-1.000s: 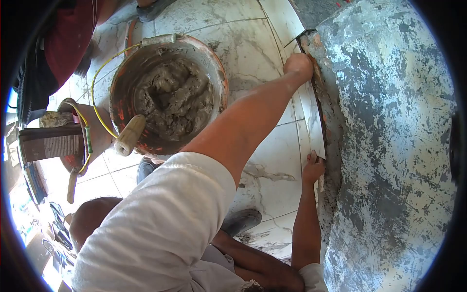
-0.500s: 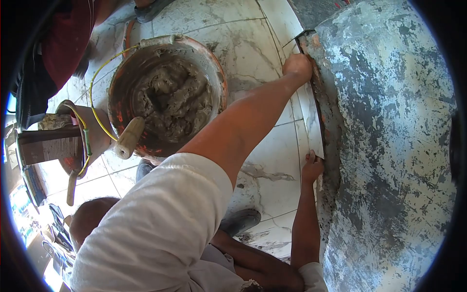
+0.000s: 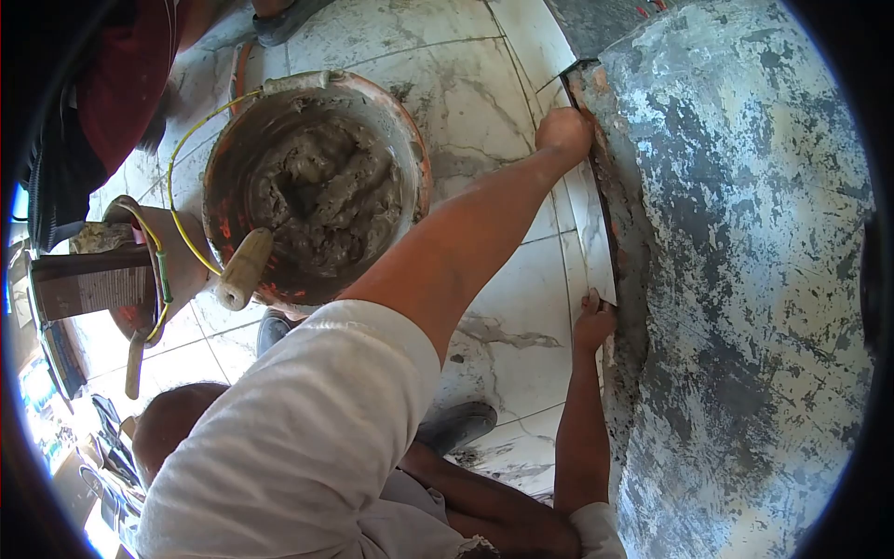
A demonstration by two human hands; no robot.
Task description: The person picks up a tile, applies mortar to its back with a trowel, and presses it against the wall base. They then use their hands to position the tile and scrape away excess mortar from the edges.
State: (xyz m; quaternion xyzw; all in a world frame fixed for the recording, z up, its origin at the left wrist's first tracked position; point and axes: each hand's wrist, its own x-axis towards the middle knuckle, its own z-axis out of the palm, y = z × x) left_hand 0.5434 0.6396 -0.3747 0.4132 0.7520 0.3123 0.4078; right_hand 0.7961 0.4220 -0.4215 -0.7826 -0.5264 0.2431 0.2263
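Note:
A narrow white marbled tile strip (image 3: 591, 228) stands along the base of the grey, patchy raised surface (image 3: 736, 279). My left hand (image 3: 563, 133) is closed on the strip near its upper end, the fingers curled over its edge and partly hidden. At the lower corner of the same strip, my right hand (image 3: 593, 326) pinches it, with the thumb upright. Wet grey mortar (image 3: 633, 307) fills the gap between the strip and the raised surface.
To the left stands a bucket (image 3: 421, 158) of wet mortar, with a wooden-looking tool handle (image 3: 244, 268) across its rim. A smaller container (image 3: 186, 256) is beside it. Another person's dark red clothing (image 3: 121, 84) shows at upper left. Marbled tiles (image 3: 507, 349) cover the floor.
The view has shifted slightly, so the bucket and both hands appear a little farther left. Both hands keep their places on the tile strip.

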